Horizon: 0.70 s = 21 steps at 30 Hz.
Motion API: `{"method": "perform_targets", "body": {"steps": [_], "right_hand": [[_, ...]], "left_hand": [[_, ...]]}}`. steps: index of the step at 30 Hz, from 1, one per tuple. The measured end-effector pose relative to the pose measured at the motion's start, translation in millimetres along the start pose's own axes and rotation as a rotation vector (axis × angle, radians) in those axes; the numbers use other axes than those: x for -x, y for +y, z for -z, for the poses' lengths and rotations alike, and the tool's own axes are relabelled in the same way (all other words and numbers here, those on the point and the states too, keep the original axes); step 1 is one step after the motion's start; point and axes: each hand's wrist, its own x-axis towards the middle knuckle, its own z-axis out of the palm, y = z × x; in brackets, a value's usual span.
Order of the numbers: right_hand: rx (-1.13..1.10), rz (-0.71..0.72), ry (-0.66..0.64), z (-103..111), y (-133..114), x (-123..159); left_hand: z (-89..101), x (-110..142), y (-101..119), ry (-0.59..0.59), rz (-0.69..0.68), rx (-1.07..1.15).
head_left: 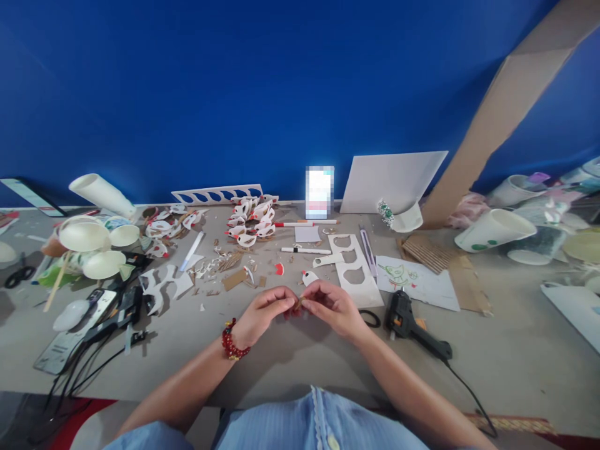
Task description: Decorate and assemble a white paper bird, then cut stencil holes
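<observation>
My left hand (266,312), with a red bead bracelet (229,340) at the wrist, pinches a small brown piece (299,302) that looks like cardboard. From the other side, the fingertips of my right hand (335,309) are closed on the same piece. Fingers cover most of it. Just beyond my right fingers lies a white bird cutout (309,277) with a red beak. A red paper piece (280,269) and a flat cardboard scrap (234,280) rest beyond my left hand. Black scissor handles (372,319) show partly beside my right wrist.
A glue gun (415,325) with a trailing cord lies at right. Finished-looking paper birds (253,219) cluster at the back, near a lit phone (319,192). A cut white sheet (359,275), a utility knife (368,250) and a drawing (422,281) lie right of centre; cups (494,230) stand farther right.
</observation>
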Motion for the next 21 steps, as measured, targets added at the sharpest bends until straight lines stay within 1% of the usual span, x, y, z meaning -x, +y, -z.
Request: {"method": "perform_targets", "body": {"steps": [3, 9, 17, 21], "right_hand": [[0.021, 0.005, 0.008, -0.2, -0.9, 0.3], [0.128, 0.04, 0.024, 1.4, -1.1, 0.6], [0.159, 0.055, 0.035, 3.4, -0.4, 0.8], [0.151, 0.042, 0.003, 2.9, -1.8, 1.3]], "left_hand": [[-0.6, 1.0, 2.2, 0.007, -0.024, -0.017], [1.6, 0.3, 1.2, 0.018, 0.02, -0.104], [0.3, -1.5, 0.5, 0.048, 0.048, -0.095], [-0.2, -1.9, 0.7, 0.035, 0.067, -0.067]]}}
